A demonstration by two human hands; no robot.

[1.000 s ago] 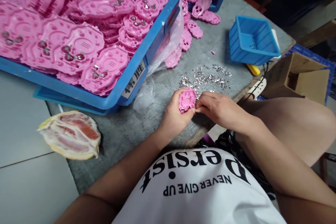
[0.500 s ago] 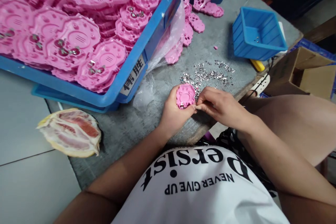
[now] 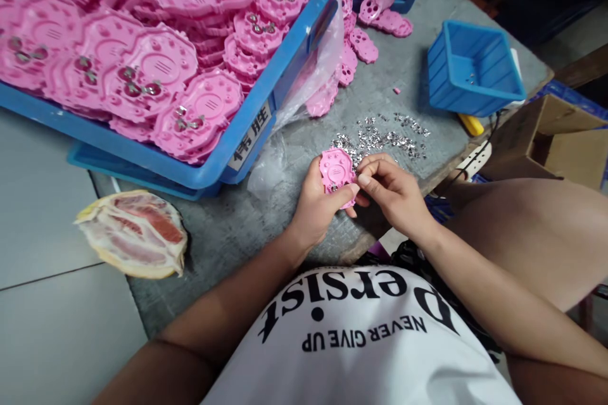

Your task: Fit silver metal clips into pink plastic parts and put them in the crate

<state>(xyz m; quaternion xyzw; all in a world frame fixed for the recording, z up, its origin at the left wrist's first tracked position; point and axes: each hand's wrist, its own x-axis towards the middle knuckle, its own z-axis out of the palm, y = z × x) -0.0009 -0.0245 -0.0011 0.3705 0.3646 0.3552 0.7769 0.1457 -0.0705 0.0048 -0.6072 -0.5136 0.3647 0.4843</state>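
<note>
My left hand (image 3: pixel 317 205) is closed around a pink plastic casing (image 3: pixel 336 168), its thumb lying over the lower part near a small shiny metal piece. Close against the casing's right edge is my right hand (image 3: pixel 392 188), thumb and index finger pinched together; whatever lies between the fingertips is too small to make out. Just beyond both hands, many small metal clips (image 3: pixel 380 136) are scattered over the grey tabletop (image 3: pixel 228 234).
A large blue crate (image 3: pixel 285 82) of pink casings (image 3: pixel 156 69) fills the upper left. Half a pomelo (image 3: pixel 137 234) lies at the left edge. At right are a small blue bin (image 3: pixel 475 69) and a cardboard box (image 3: pixel 546 139). Pink pieces (image 3: pixel 365 45) lie beyond the clips.
More of the casing shows below my left thumb now. My right hand has turned slightly and its fingers have shifted up along the casing's edge. The whole view has moved a little.
</note>
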